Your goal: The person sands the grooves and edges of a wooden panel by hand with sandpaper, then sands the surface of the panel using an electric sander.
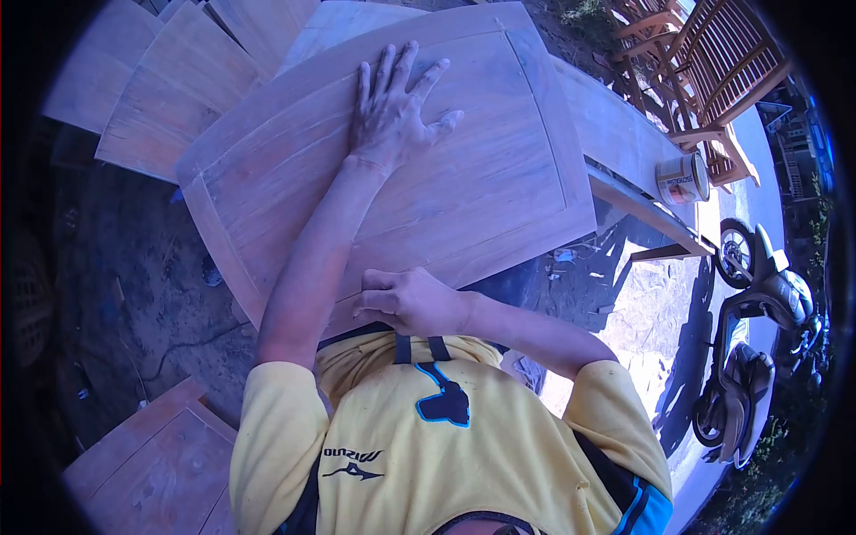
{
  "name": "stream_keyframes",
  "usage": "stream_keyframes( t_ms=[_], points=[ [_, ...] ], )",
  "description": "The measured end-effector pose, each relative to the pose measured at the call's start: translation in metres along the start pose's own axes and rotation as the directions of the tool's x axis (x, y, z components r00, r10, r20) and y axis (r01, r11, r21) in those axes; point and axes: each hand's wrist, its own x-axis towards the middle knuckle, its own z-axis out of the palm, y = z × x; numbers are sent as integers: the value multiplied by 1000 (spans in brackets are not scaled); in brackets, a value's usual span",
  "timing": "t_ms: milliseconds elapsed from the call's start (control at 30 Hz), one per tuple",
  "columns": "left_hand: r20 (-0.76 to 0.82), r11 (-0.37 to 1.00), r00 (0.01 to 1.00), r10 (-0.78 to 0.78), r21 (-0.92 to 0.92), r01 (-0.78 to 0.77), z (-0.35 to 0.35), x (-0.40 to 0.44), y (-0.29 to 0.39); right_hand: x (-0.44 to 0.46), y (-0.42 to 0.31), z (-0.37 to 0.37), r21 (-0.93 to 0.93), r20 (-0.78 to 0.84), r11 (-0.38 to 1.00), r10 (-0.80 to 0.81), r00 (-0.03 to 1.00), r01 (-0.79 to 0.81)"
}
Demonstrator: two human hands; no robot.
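Head view, left hand: the left hand (pixel 392 116) is palm down on the wooden panel (pixel 481 178), fingers and thumb spread wide, nearer the far edge.
Head view, right hand: the right hand (pixel 410 301) is curled, fingers bent in, at the near edge of the panel, close to the shirt; can't tell if it holds anything.
Panel: directly in front of the person, at an angle, long lines running near its two ends; the left forearm crosses over it.
Boards, upper left: several wooden boards (pixel 178 76) fanned out, overlapping, just beyond the panel.
Right side: a pale plank (pixel 615 125) extends past the panel; a labelled can (pixel 675 181) is near its outer end.
Back right: slatted wooden chair (pixel 724 67) near the can; parked motorbike (pixel 758 303) on sunlit ground.
Lower left: another panel (pixel 147 473), partly in frame.
Clothing: yellow shirt (pixel 455 455), dark and blue trim.
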Motion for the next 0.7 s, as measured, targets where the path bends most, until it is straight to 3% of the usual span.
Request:
stream_keyframes(
  t_ms=[67,100,133,200,233,333,400,433,467,500,567,633,667,700],
  points=[
    [-3,999,1000,10,-36,-11,-7,-2,-4,21,-12,-15,517,-228,856,136,964,2],
    [3,995,1000,31,-95,-31,-11,-2,-5,23,-15,-29,783,-177,606,429,886,-137],
    [-15,995,999,42,-89,-44,-15,-2,-8,17,-13,-48,945,-32,262,665,746,-193],
    [-28,961,999,27,-274,-34,-23,-4,-10,-5,9,-78,984,-111,176,762,638,-39],
    [-56,929,998,-1,-371,-19,-27,-7,-8,-18,18,-90,977,-159,214,773,614,-16],
    [-16,783,1000,-25,-622,10,-76,-25,25,-76,51,-138,891,-445,452,846,293,48],
    [130,560,991,11,-822,102,-114,-46,57,-117,86,-167,807,-587,589,808,53,-50],
    [177,426,982,59,-894,135,-128,-55,72,-131,107,-182,755,-649,625,756,-88,-197],
    [189,315,966,176,-941,126,-147,-57,91,-154,141,-192,678,-730,687,673,-123,-264],
    [184,199,941,282,-971,131,-165,-57,113,-167,168,-205,561,-808,676,572,-140,-479],
    [90,-84,870,485,-985,149,-185,-59,148,-181,196,-237,340,-883,493,461,-91,-801],
    [48,-366,830,556,-882,296,-211,-54,177,-186,221,-259,145,-890,257,455,-12,-955],
    [70,-342,848,526,-895,286,-212,-59,196,-193,236,-264,37,-893,157,449,38,-987],
    [-100,-616,903,418,-762,201,-211,-63,216,-191,238,-265,55,-874,79,487,-9,-995]
  ],
)
